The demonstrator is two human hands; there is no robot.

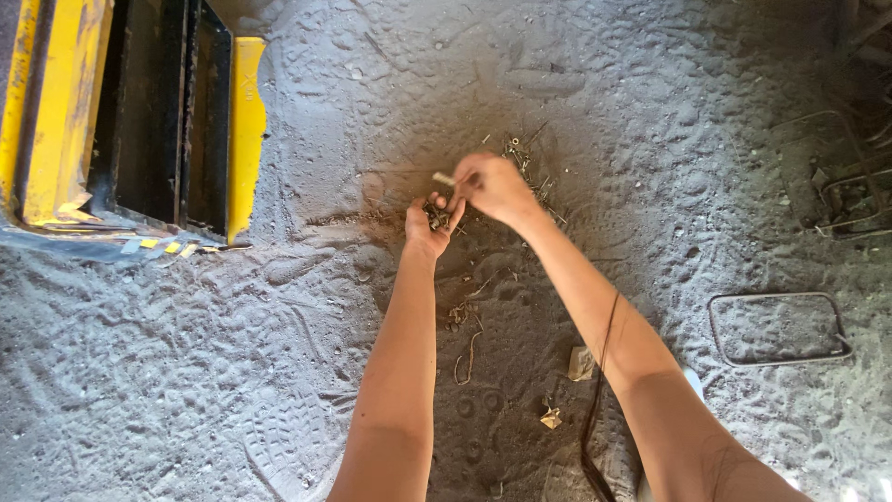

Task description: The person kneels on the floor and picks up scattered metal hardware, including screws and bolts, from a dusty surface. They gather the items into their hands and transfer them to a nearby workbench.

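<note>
Grey, sandy ground (279, 372) fills the view, pressed all over with shoe prints. At the upper left lies a yellow-and-black metal frame (139, 112), open in the middle. To the right a bent wire rectangle (779, 327) rests on the sand, well apart from my arms, with more tangled wire (850, 200) above it near the edge.

My two bare arms reach forward to a darker patch of ground. Just beyond my hands lies a scatter of small metal bits (530, 172) — nails or screws, too small to tell which.

My left hand (429, 225) is cupped palm up, fingers curled loosely around a small heap of those dark pieces (435, 217). My right hand (492, 186) sits just above and beside it, fingertips pinched shut on one pale, short piece (444, 178).

To do this well, I judge I should keep the left palm level and hollowed so nothing spills, and lower the pinched piece close to the heap before letting go — not drop it from above.
</note>
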